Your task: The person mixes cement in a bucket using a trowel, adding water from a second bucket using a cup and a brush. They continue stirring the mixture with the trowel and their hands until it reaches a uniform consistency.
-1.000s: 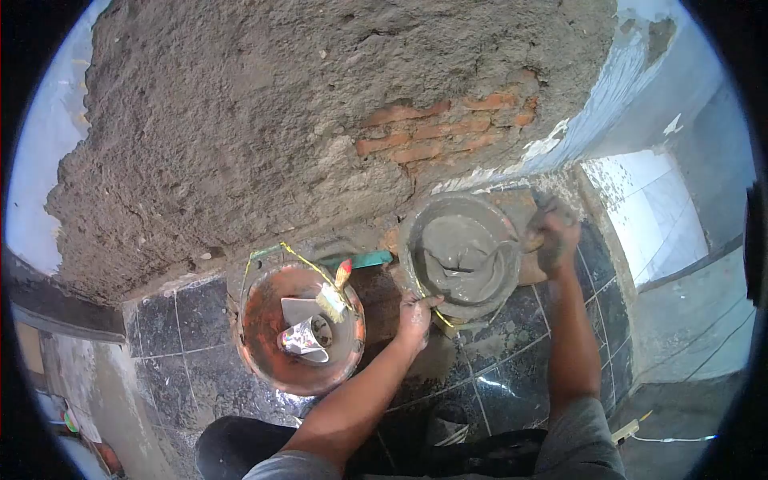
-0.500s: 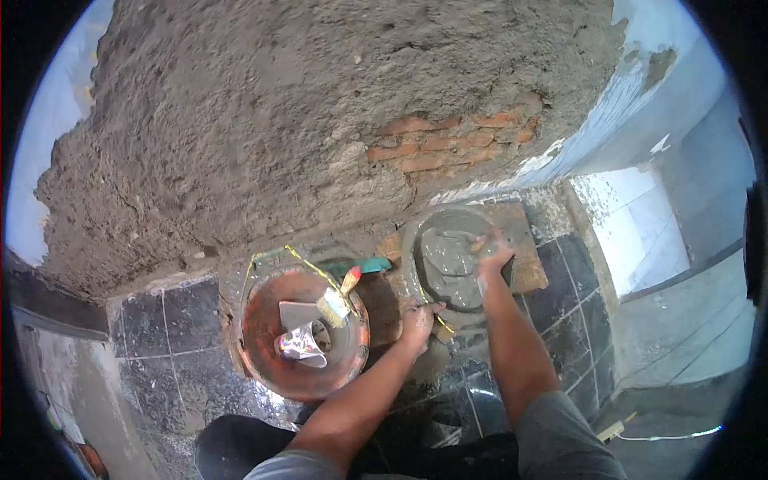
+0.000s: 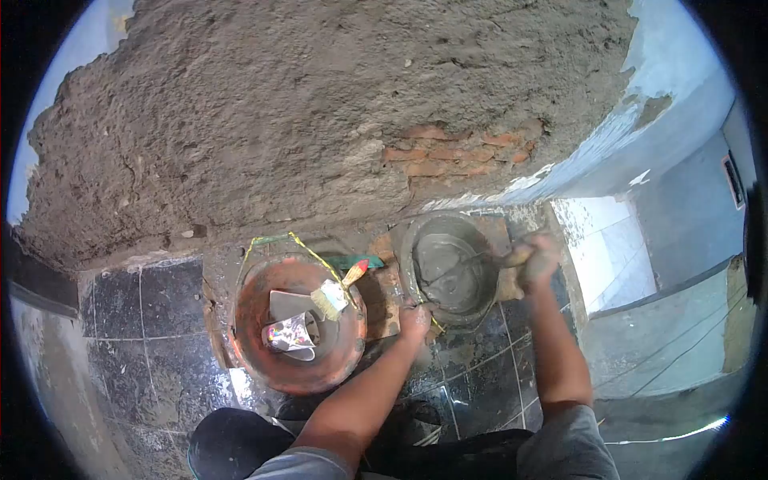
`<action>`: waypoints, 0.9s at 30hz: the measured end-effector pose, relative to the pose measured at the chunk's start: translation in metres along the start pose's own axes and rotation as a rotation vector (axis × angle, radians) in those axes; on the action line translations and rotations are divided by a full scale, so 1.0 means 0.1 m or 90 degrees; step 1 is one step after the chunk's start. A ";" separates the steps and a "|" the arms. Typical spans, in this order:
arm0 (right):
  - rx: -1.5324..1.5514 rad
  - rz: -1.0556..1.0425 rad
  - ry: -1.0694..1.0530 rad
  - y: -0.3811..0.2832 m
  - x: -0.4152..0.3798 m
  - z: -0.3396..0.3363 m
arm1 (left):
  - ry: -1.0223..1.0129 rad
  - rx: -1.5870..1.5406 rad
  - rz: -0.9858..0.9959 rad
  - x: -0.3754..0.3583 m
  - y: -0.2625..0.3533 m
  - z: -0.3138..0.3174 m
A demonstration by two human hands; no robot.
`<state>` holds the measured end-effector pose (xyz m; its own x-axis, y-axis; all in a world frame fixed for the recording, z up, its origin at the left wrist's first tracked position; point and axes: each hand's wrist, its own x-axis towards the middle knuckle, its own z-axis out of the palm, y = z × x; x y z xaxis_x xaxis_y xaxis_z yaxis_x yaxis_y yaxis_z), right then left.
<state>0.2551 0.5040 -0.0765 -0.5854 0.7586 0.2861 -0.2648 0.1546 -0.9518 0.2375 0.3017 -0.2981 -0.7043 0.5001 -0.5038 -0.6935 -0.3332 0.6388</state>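
Note:
A bucket [image 3: 410, 276] of wet grey mortar [image 3: 452, 276] stands on the floor against the wall. My left hand [image 3: 414, 320] is closed on its near left rim, where a yellow cord runs. My right hand [image 3: 541, 262], smeared by motion, grips the handle of a trowel [image 3: 512, 258] at the bucket's right side. The trowel's thin neck reaches over the rim towards the mortar; its blade is hard to make out there.
Left of the bucket sits an orange-stained tub [image 3: 250, 352] holding a patterned cup [image 3: 290, 334] and a flat pale piece. A brush [image 3: 340, 292] rests across its rim. Behind rises a rough plastered wall [image 3: 264, 120] with exposed bricks [image 3: 448, 152]. Dark tiles [image 3: 132, 320] cover the floor.
My right hand has moved from inside the bucket out to the right, and the trowel's handle now shows in it. My left hand stays at the rim. The view has shifted slightly.

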 end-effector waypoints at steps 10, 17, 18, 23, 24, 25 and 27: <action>-0.480 -0.255 -0.040 0.90 -0.16 -0.49 | -0.018 -0.009 -0.040 -0.27 0.45 0.12; -0.033 0.059 0.140 1.09 0.31 0.34 | -0.040 0.036 -0.014 -0.25 0.46 0.08; 0.052 0.053 0.177 1.00 0.38 0.39 | -0.039 0.034 -0.026 -0.27 0.50 0.10; 0.173 0.106 0.128 1.27 0.54 0.78 | -0.031 0.070 -0.034 -0.27 0.54 0.09; 0.172 0.157 0.124 1.43 0.50 0.81 | -0.021 0.084 -0.045 -0.26 0.53 0.07; 0.187 0.179 0.092 1.50 0.39 0.77 | -0.012 0.095 -0.057 -0.27 0.51 0.06; 0.215 0.216 0.018 1.54 0.07 0.69 | 0.001 0.103 -0.037 -0.29 0.52 0.10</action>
<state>0.1571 0.4894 -0.2132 -0.6616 0.7487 -0.0422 -0.2994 -0.3154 -0.9005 0.2236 0.2780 -0.2446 -0.6645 0.5128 -0.5435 -0.6993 -0.1705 0.6942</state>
